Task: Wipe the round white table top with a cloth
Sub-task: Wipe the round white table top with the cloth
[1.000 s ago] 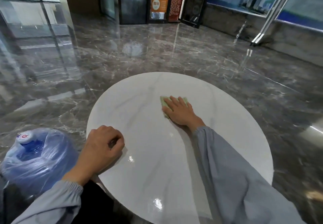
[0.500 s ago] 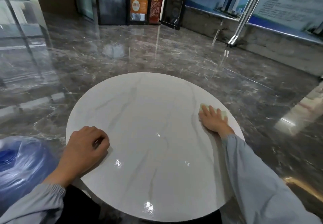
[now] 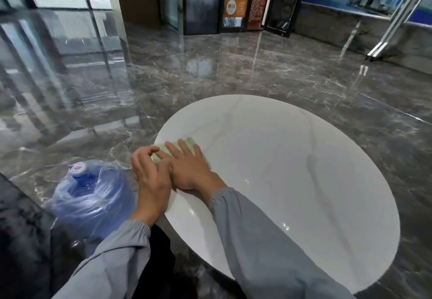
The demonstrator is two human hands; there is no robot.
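Dark marble flooring surrounds the round white table top [image 3: 292, 182], whose green cloth [image 3: 190, 142] lies at its left rim under the flat-fingered right hand [image 3: 189, 170], nearer than the curled left hand [image 3: 149, 177] (grip unclear); bare surface stretches frame-right.

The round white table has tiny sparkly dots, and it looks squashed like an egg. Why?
Head view: the sparkles on the round white table top are small glare spots on its glossy surface; same view, the wide-angle lens stretches the circle into an oval, and the shiny grey marble floor shows mirror-like reflections too.
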